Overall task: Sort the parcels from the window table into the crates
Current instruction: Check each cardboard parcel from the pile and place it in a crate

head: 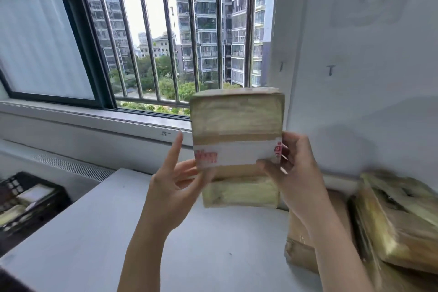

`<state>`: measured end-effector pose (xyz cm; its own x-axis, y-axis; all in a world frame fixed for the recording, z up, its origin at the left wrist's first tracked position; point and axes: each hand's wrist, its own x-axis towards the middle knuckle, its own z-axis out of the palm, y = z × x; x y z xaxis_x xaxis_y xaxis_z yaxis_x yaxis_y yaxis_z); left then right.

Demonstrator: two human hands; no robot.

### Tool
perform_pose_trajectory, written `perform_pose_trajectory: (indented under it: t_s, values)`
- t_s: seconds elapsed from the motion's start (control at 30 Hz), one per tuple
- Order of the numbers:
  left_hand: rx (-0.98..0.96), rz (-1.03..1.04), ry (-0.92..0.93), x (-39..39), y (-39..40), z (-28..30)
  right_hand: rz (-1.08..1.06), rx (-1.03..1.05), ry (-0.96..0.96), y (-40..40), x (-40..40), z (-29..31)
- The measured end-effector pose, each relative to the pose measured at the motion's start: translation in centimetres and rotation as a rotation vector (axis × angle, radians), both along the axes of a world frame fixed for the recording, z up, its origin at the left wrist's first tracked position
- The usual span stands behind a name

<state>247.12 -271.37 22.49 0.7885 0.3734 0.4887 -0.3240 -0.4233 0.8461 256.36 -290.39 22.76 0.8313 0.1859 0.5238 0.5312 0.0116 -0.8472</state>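
Observation:
I hold a brown cardboard parcel [237, 123] upright in front of the window, its face wrapped in yellowish tape with a white label band carrying red print. My right hand [288, 170] grips its lower right edge, thumb across the label. My left hand [174, 178] touches the lower left corner with thumb and lower fingers, index finger pointing up. The parcel hangs above the white table [99, 232]. More taped parcels [398, 218] lie piled at the table's right end. A black crate [28, 199] with parcels inside stands low at the left.
A barred window [166, 31] and its sill run behind the table. A white wall [367, 78] closes the right side. A flat brown parcel [298, 244] lies under my right forearm beside the pile.

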Motion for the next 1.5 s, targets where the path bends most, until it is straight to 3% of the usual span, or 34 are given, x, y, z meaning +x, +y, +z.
perform_pose_trajectory:
  t_s: [0.2,0.37,0.53,0.7,0.83,1.17,1.5]
  values:
    - [-0.229,-0.066,0.008,0.0,1.6,1.5,0.032,-0.11,-0.183,0.6,-0.8,0.0]
    - [-0.253,-0.087,0.126,0.2,2.1,2.8,-0.022,-0.264,-0.307,1.1,-0.7,-0.1]
    - [-0.258,-0.238,0.169,0.2,2.7,2.8,0.074,-0.277,-0.19,0.1,-1.3,0.5]
    - [-0.218,-0.408,0.138,0.6,1.6,1.7,0.034,-0.349,-0.102,-1.1,-2.5,2.4]
    - [-0.144,-0.431,0.116,1.2,1.4,0.9,0.044,-0.336,-0.033,-1.9,-2.2,2.4]
    - [0.236,-0.075,0.003,2.4,-0.5,0.1,-0.157,-0.367,-0.098,-2.7,-1.1,0.3]
    - [0.332,0.073,-0.004,2.7,-0.9,-0.3,-0.177,-0.343,-0.146,-2.4,-0.8,-0.1]
